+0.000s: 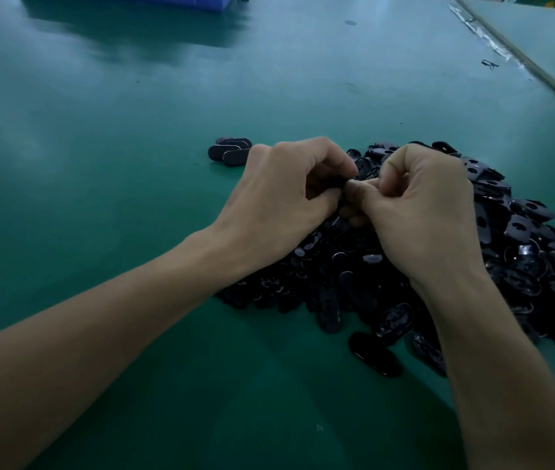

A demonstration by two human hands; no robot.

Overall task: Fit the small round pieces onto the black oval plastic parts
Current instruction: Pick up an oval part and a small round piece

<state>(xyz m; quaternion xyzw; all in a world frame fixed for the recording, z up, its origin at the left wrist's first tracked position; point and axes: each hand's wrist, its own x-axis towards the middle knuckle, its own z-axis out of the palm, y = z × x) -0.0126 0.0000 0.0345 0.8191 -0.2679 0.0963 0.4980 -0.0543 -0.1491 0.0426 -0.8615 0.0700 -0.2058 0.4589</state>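
Over the middle of the green tabletop (99,164), both hands meet just above the left edge of a pile of black oval parts (493,266). The left hand (286,198) comes in from the lower left with its fingers curled inward, and it grips a small dark held part (332,184) between thumb and fingertips. The right hand (428,215) comes in from the lower right, also curled. Its thumb and forefinger pinch the same held part from the other side, so the two thumbs nearly touch. Most of that part is covered by fingers, and I cannot tell whether a round piece sits on it or is trapped between the fingertips. The pile spreads from beneath the hands toward the right edge of the view and down toward the near right. Its parts lie in a jumble, some face up and showing a cut-out, others with the smooth side up. Among them, just under the left wrist and between the forearms, lie small round pieces (303,251), flat and disc-like, mixed with the ovals. A small stack of oval parts (230,152) rests apart on the tabletop, just beyond the left knuckles. Far off at the top left stands a blue bin (127,0), its reflection showing on the surface. A pale seam (523,62) runs diagonally across the top right corner.
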